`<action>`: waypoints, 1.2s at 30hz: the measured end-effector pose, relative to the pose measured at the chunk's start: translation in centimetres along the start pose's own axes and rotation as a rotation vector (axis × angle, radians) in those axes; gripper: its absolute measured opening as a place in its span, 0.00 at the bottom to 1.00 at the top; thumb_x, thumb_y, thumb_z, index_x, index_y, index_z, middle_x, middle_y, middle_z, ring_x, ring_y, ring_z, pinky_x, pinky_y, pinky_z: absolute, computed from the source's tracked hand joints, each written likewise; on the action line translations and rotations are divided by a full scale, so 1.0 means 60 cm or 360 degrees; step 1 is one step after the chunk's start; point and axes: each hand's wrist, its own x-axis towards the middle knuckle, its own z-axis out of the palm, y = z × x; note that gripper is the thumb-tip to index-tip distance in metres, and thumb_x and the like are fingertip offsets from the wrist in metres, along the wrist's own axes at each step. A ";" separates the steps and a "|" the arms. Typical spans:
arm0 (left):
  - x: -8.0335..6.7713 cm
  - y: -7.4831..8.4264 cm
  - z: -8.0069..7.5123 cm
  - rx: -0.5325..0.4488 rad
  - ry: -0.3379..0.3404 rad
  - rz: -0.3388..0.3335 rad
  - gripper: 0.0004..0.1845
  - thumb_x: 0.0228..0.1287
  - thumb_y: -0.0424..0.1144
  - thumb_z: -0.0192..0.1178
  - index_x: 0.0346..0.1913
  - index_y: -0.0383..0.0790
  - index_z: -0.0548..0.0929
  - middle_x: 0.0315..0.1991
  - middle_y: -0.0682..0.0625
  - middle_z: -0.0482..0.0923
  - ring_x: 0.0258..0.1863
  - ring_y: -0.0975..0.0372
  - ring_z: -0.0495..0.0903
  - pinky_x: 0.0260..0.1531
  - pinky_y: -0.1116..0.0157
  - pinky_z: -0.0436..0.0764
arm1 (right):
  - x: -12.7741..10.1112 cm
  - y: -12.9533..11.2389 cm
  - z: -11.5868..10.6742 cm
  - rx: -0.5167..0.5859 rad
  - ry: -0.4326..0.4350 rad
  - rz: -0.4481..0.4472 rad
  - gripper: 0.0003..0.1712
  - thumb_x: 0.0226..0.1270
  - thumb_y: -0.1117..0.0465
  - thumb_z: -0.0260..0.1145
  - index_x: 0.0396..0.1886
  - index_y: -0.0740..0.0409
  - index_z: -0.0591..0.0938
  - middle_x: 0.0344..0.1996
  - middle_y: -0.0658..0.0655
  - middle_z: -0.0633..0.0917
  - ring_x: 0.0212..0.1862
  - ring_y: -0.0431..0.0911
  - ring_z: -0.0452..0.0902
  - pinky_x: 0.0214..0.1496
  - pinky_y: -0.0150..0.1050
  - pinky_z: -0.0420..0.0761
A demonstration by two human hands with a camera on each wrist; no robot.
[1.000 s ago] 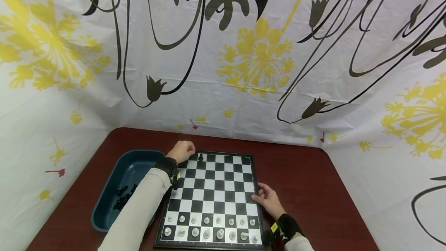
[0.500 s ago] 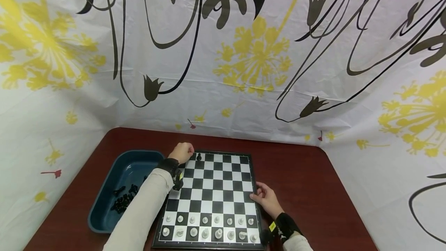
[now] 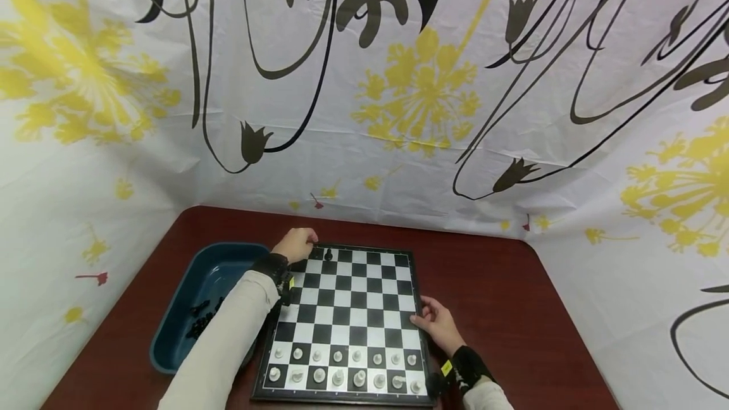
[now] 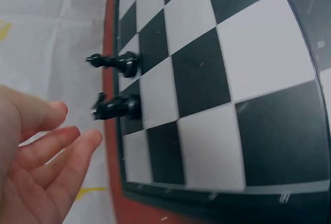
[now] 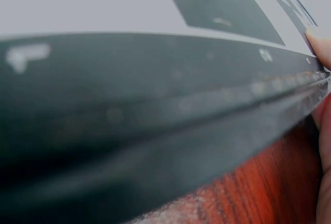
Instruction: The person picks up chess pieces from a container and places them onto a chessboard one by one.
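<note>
The chessboard (image 3: pixel 350 299) lies on the table. At its far left corner my left hand (image 3: pixel 295 245) hovers with fingers parted and nothing between them. In the left wrist view the fingertips of this hand (image 4: pixel 49 157) stand just apart from a black knight (image 4: pixel 116 106). Beside the knight, on the neighbouring square, stands a black bishop (image 4: pixel 116 62); both are upright. My right hand (image 3: pixel 441 328) grips the board's right edge, thumb on top and fingers at the side. Only part of that hand (image 5: pixel 323 48) shows in the right wrist view.
A blue tray (image 3: pixel 162 334) left of the board holds several loose black pieces (image 3: pixel 199 321), partly hidden by my left sleeve. White pieces (image 3: pixel 338 376) stand in two rows along the near side. A patterned cloth (image 3: pixel 364 176) hangs behind the table (image 3: pixel 484 283).
My left hand has shifted slightly away from the far left corner squares. The right hand stays on the board's edge, and the head view has moved a little.
</note>
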 end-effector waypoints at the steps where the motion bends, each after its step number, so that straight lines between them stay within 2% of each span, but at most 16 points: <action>1: 0.000 0.002 -0.004 0.0027 -0.0017 0.0019 0.11 0.58 0.27 0.53 0.43 0.33 0.80 0.41 0.42 0.79 0.43 0.53 0.77 0.43 0.57 0.75 | 0.000 0.001 -0.001 -0.0009 0.0005 -0.0001 0.32 0.47 0.64 0.71 0.54 0.67 0.73 0.27 0.55 0.75 0.27 0.42 0.69 0.27 0.31 0.71; 7: -0.008 0.009 -0.031 0.0233 -0.0116 0.0141 0.17 0.59 0.37 0.58 0.52 0.36 0.77 0.50 0.44 0.76 0.51 0.53 0.74 0.49 0.55 0.73 | 0.002 0.005 -0.005 -0.0025 0.0032 0.0006 0.32 0.47 0.64 0.71 0.54 0.67 0.73 0.27 0.55 0.75 0.27 0.42 0.69 0.27 0.31 0.70; 11: -0.024 0.002 -0.058 0.0347 -0.0114 0.0162 0.22 0.59 0.41 0.59 0.56 0.37 0.75 0.55 0.43 0.73 0.56 0.51 0.70 0.53 0.53 0.69 | 0.002 0.004 -0.005 -0.0030 0.0017 0.0008 0.32 0.47 0.64 0.71 0.54 0.67 0.72 0.27 0.55 0.75 0.27 0.42 0.69 0.27 0.31 0.70; 18: -0.062 -0.025 -0.109 0.0528 -0.0099 0.0202 0.24 0.60 0.45 0.58 0.57 0.37 0.74 0.58 0.39 0.70 0.58 0.48 0.68 0.53 0.51 0.68 | 0.001 0.002 -0.004 -0.0083 0.0023 -0.0001 0.32 0.48 0.63 0.71 0.55 0.67 0.72 0.28 0.55 0.75 0.28 0.42 0.69 0.28 0.30 0.69; 24: -0.097 -0.047 -0.146 0.0603 -0.0111 0.0223 0.23 0.59 0.42 0.58 0.56 0.35 0.74 0.57 0.36 0.68 0.56 0.45 0.69 0.49 0.49 0.71 | 0.002 -0.001 -0.007 -0.0093 0.0023 -0.0002 0.32 0.48 0.63 0.71 0.55 0.66 0.72 0.29 0.56 0.74 0.29 0.42 0.68 0.28 0.30 0.69; 30: -0.129 -0.067 -0.171 0.0606 -0.0099 0.0233 0.24 0.58 0.41 0.60 0.55 0.33 0.74 0.55 0.35 0.70 0.54 0.44 0.69 0.49 0.48 0.70 | 0.001 -0.001 -0.005 -0.0081 0.0019 0.0001 0.32 0.48 0.63 0.71 0.55 0.66 0.72 0.29 0.56 0.74 0.29 0.42 0.68 0.29 0.30 0.69; 36: -0.165 -0.093 -0.188 0.0591 -0.0125 0.0152 0.27 0.58 0.42 0.60 0.57 0.31 0.71 0.55 0.34 0.69 0.54 0.43 0.69 0.48 0.47 0.70 | -0.002 -0.004 0.003 -0.0078 0.0006 0.0025 0.32 0.48 0.62 0.71 0.55 0.66 0.72 0.30 0.56 0.74 0.29 0.42 0.68 0.29 0.30 0.69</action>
